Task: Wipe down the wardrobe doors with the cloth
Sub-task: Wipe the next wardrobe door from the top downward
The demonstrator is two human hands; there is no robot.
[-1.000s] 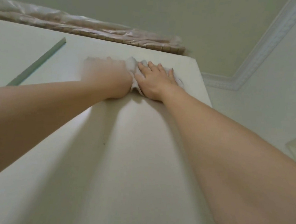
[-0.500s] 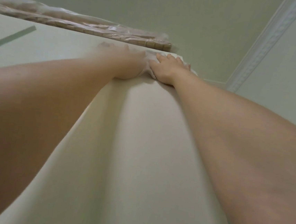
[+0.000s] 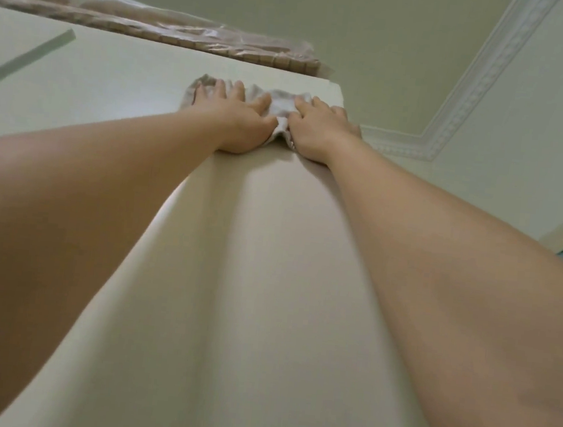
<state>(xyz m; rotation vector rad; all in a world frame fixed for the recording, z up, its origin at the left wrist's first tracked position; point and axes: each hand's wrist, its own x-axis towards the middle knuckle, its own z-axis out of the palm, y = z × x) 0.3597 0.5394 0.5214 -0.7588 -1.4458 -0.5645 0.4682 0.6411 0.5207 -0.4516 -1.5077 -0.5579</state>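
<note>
Cloth (image 3: 280,104) position: flat against the wardrobe door (image 3: 248,296), just below its top edge and close to the right-hand corner. My left hand (image 3: 234,119) lies on the cloth's left part with fingers straight and spread, pressing, not gripping. My right hand (image 3: 319,131) lies on the right part, fingers extended and likewise pressing, with the two hands nearly touching at the thumbs. Change over the last second: one second ago my left hand was blurred by motion and both hands sat lower on the panel with the cloth bunched between them. Half a second ago they had climbed toward the top edge. Now both hands read sharp, and the cloth shows spread wider, past my left fingertips. I judge that the upward stroke has reached its limit and that the uppermost band of this door is covered. The long panel below my forearms remains to be wiped, so a downward or sideways pass seems the logical continuation. A plastic-wrapped bundle (image 3: 153,25) rests on the wardrobe top just above the cloth. Any further reach upward risks snagging it.
</note>
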